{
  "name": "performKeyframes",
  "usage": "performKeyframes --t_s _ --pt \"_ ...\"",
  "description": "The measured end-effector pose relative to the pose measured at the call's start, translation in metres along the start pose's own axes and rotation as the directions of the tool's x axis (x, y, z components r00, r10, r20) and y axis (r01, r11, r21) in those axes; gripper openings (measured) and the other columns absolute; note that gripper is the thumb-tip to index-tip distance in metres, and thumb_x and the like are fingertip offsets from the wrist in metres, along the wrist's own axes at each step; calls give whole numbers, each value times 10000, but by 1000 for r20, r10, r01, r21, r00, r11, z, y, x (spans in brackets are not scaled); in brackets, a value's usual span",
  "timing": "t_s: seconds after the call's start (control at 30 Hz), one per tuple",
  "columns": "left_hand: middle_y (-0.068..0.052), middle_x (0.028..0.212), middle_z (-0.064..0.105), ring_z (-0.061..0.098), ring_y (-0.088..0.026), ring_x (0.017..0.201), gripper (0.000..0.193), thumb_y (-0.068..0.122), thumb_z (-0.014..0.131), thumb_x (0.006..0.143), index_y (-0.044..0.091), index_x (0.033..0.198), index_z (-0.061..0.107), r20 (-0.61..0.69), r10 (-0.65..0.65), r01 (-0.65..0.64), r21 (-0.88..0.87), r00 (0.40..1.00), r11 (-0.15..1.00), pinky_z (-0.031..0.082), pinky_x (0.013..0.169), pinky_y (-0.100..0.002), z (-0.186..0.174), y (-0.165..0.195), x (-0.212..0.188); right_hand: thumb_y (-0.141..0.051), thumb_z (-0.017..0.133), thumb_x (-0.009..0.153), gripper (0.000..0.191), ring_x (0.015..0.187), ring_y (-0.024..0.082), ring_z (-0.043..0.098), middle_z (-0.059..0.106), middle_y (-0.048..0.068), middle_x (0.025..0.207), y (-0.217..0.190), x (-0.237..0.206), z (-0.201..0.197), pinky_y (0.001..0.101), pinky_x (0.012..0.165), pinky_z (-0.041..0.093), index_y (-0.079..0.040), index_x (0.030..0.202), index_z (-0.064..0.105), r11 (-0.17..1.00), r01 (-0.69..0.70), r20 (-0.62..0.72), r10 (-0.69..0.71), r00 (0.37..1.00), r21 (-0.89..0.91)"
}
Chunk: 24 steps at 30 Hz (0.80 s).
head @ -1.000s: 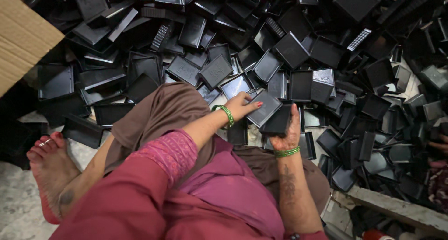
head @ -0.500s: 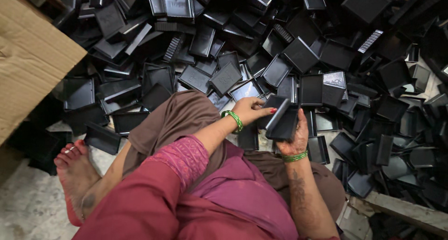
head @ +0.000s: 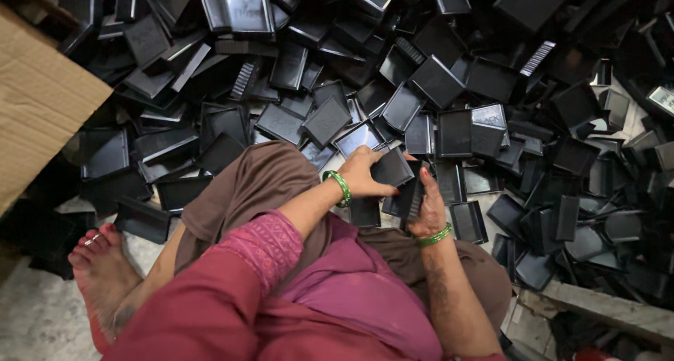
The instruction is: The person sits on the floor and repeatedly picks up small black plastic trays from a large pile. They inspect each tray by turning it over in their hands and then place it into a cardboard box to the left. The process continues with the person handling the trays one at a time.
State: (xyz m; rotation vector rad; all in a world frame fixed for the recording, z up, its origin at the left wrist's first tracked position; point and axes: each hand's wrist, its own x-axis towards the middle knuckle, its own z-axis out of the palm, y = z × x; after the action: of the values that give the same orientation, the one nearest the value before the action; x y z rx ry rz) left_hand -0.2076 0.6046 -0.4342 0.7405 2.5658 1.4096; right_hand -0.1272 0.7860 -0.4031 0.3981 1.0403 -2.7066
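Observation:
I sit on the floor before a big heap of small black plastic trays. My left hand, with a green bangle at the wrist, grips one black tray by its edge. My right hand, also with a green bangle, holds a stack of black trays upright on edge. The single tray rests against the top of that stack, just above my brown-clad knee.
A brown cardboard sheet leans at the left. My bare left foot rests on the grey floor at lower left. A pale wooden board lies at lower right. Black trays cover the floor ahead and to the right.
My hands have drawn closer to my body with the trays. The single tray in my left hand has moved onto the stack in my right hand. The view has shifted slightly.

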Motion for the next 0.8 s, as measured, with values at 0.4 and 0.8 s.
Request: performKeyframes --t_s 0.4,0.8 --pt "-71 1074 762 701 -113 970 883 448 931 637 12 1350 646 227 -132 235 -520 965 822 568 908 -272 -8 9 6 -165 863 868 844 1350 233 562 544 114 1486 -7 4 2 349 1158 459 -49 1548 377 934 319 122 -302 946 -162" --pt "-73 1127 760 683 -86 996 854 302 944 666 -24 1386 621 298 -39 223 -616 954 756 576 908 -267 -9 4 10 -27 863 804 887 1239 136 589 567 11 1436 -5 11 -7 290 1086 484 -80 1542 374 939 304 144 -283 948 -163"
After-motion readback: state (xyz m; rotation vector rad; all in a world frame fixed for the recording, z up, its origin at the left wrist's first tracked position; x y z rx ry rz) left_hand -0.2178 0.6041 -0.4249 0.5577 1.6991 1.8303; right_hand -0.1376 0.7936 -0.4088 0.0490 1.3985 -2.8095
